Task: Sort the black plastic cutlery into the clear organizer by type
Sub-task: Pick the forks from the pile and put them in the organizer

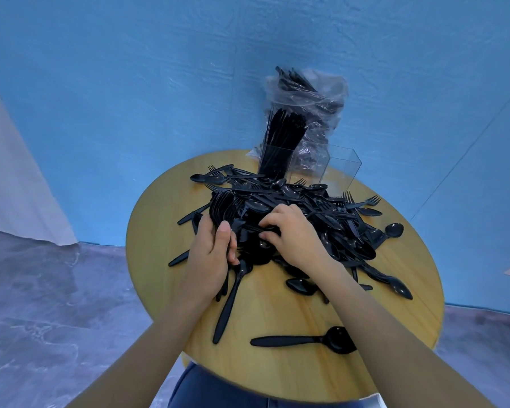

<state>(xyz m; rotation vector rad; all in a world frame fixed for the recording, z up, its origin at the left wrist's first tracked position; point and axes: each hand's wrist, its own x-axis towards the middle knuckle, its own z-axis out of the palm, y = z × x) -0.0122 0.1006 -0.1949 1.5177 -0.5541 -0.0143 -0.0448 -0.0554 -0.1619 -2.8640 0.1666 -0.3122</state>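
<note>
Our left hand [211, 251] grips a bundle of forks [223, 207], fingers and thumb curled round the handles, tines fanned up and away from us at the left edge of the pile. Our right hand [292, 234] sits on the pile's near side, fingertips curled down into the cutlery; it looks like we're pinching a piece, but we cannot tell which one. By size: round wooden table [277, 375] carries everything. Pile [312, 210] of mixed black forks, spoons and knives covers the table's middle and right, tangled. Plastic bag [312, 101] with more black cutlery stands at the far edge against the blue wall [130, 83]. Organizer [315, 169] stands just in front of the bag, touching the pile's far side; its left compartment is packed with upright black pieces [280, 136], type unclear from here; the right compartment looks clear-walled, contents not readable. Loose bits near us: one spoon [306, 340] lying flat, bowl to the right, well apart from the pile; another long utensil [230, 304] angled from our left hand toward the near edge. More spoons [393, 231] stick out on the pile's right side.
</note>
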